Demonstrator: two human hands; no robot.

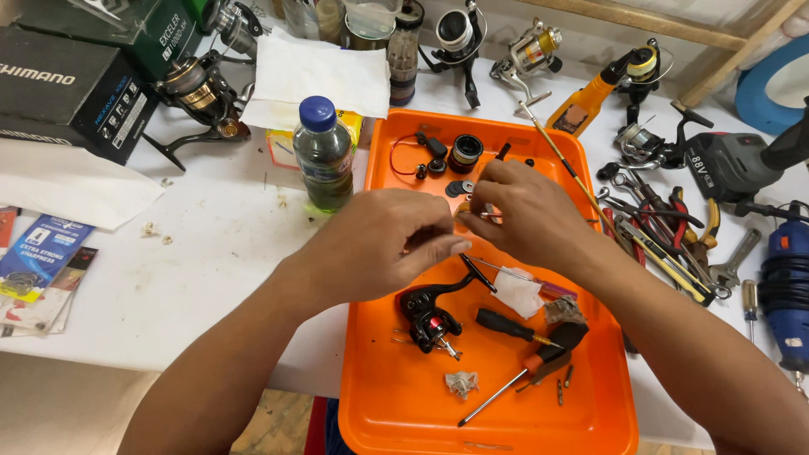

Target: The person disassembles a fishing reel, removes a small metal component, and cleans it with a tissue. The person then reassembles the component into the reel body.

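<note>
Both hands, left hand [383,244] and right hand [514,211], pinch a small metal part [472,212] between their fingertips (too tiny to identify) directly over the orange tray [404,404], probably so any slip lands beside the black reel body [430,313].

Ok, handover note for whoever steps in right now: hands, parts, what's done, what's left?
Left hand and right hand meet over the orange tray, pinching a small part between the fingertips; too small to identify.
Black reel body lies in the tray, stripped; spool and washers sit at the far end, screwdrivers near.
Done: reel taken apart.
Left: likely refitting the loose parts.
</note>
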